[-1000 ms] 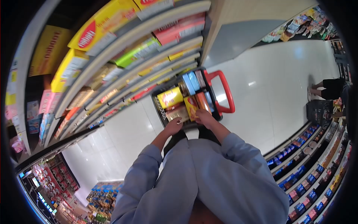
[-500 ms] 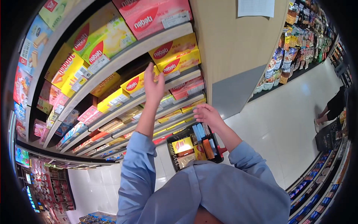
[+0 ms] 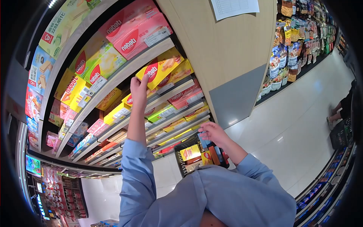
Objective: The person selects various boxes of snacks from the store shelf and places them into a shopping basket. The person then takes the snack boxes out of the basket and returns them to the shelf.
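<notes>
My left hand [image 3: 139, 90] grips the left end of a yellow nabati wafer box [image 3: 165, 65], thumb on its front. The box is tilted, lifted in front of the shelf, above another yellow nabati box [image 3: 183, 72]. My right hand [image 3: 214, 134] hangs over a black shopping basket [image 3: 183, 163], fingers loosely bent and apart, holding nothing. In the basket lie a yellow box [image 3: 190, 152], a second yellow box [image 3: 206, 158] with a red mark, and other packages partly hidden by my shirt and hand.
Pink nabati boxes [image 3: 132, 41] and a green nabati box [image 3: 107, 62] stand on the shelf above. A wooden end panel [image 3: 230, 45] bounds the shelves on the right. Hanging snack bags [image 3: 280, 64] line the aisle beyond. At far right is a person's leg [image 3: 335, 110] beside a dark basket [image 3: 340, 134].
My left hand has closed on a yellow wafer box and raised it, tilted, from its place on the shelf. The view has shifted; my right hand stays near the basket.
</notes>
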Demonstrator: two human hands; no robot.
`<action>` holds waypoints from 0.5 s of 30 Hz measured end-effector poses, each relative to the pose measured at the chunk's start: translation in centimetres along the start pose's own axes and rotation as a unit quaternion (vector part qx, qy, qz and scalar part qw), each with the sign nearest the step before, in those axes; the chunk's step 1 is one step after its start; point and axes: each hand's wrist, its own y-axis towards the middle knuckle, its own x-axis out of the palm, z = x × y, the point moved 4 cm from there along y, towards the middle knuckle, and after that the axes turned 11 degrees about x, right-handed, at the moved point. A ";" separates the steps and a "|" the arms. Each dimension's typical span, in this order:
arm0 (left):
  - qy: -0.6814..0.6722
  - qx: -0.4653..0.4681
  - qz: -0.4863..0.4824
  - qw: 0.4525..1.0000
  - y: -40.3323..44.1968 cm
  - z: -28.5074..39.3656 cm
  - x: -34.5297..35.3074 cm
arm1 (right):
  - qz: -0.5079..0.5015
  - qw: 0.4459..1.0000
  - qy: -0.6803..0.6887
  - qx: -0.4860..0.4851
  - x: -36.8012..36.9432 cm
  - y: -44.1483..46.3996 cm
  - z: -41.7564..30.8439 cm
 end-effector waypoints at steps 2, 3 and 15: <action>-0.088 -0.049 0.015 0.995 -3.8 0.1 -1.7 | -0.004 1.000 0.014 -0.020 0.7 -0.7 -1.4; -0.153 -0.069 0.020 0.986 -6.6 0.4 -2.1 | -0.006 0.999 0.024 -0.028 1.2 -1.1 -2.2; -0.304 -0.311 0.055 0.899 -28.5 5.8 -7.6 | -0.080 0.994 -0.066 -0.025 9.6 -7.7 -2.5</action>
